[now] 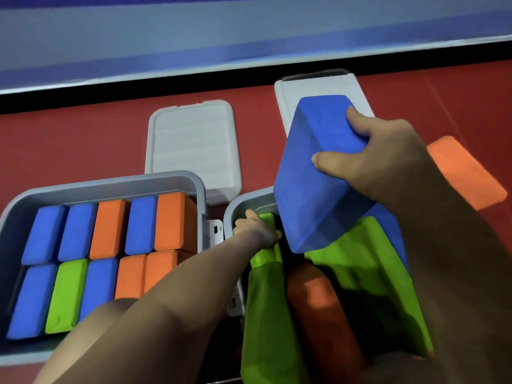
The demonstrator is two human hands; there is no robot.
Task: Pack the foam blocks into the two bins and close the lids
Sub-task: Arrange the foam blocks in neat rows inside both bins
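Closest to me, the right-hand bin (231, 214) is only part filled: green blocks (263, 314) stand on edge along its left side, an orange block (313, 306) leans between them and more green foam on the right, and there is a dark gap near the far left corner. The left hand (256, 227) reaches into that corner, fingers pressed against the top of a green block, seemingly pushing it aside to hold the slot open; whether it pinches the foam or only pushes, I cannot tell.

Just above the bin, the right hand (371, 159) clamps a large blue block (318, 173), thumb on the near face and fingers wrapped over the far edge, the block tilted with its lower end pointing down into the bin. So the step in hand looks like filling the second bin. The next move, I'd judge, calls for turning the blue block upright onto its edge and sliding it into the gap while the left hand keeps the green ones back.

To the left, the other bin (110, 184) looks full, two tidy rows of blue, orange and green blocks.

Farther off on the red desk (69, 139), one loose orange block (465, 173) waits at the right, and both grey lids, left (194, 145) and right (285, 92), lie flat beyond the bins, not yet fitted.
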